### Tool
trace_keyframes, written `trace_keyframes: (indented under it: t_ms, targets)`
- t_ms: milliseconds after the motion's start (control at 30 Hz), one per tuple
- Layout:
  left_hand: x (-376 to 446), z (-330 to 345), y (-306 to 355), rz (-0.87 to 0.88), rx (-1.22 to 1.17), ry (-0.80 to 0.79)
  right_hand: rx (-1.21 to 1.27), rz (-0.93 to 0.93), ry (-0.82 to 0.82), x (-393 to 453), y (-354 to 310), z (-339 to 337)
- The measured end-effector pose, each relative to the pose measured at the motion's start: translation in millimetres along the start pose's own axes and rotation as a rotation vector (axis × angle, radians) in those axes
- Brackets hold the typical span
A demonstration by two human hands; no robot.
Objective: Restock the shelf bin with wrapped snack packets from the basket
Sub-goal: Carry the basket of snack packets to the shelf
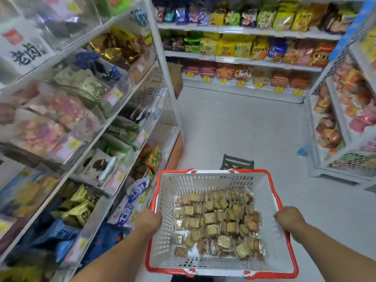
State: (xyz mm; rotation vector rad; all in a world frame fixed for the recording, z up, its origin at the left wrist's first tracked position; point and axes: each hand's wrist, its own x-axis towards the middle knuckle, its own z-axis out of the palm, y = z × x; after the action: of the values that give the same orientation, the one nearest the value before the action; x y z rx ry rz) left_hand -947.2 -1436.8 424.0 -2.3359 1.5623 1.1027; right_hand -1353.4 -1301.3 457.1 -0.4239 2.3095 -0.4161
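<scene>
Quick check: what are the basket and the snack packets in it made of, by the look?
Basket: looks like moulded plastic, white slotted walls with a red rim, matte. Snack packets: apparently clear, glossy film wrappers with crimped silvery ends that glint; contents yellowish.

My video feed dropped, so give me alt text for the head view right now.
Both hands, left hand and right hand, grip the side rims of a white basket with a red rim holding a layer of small wrapped snack packets. Clear shelf bins of snacks line the left; the aisle floor lies ahead.
</scene>
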Motion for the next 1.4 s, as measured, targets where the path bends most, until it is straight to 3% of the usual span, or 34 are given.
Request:
trace_keyframes:
  t_ms: [200, 433, 800, 1100, 1400]
  targets:
    - [58, -12, 87, -0.077, -0.101, 0.039, -0.107, -0.106, 0.002, 100, -121, -27]
    - [159, -5, 153, -0.190, -0.224, 0.027, -0.318, -0.215, -0.051, 233, -276, -11]
    - [208, -14, 206, -0.322, -0.441, 0.011, -0.671, -0.424, -0.139, 323, -465, 21]
    - [235, 49, 227, -0.576, -0.675, 0.082, -0.949, -0.571, -0.295, 408, -552, 112]
    - [289, 175, 270, -0.952, -0.844, 0.204, -1.210, -0.643, -0.437, 518, -566, 251]
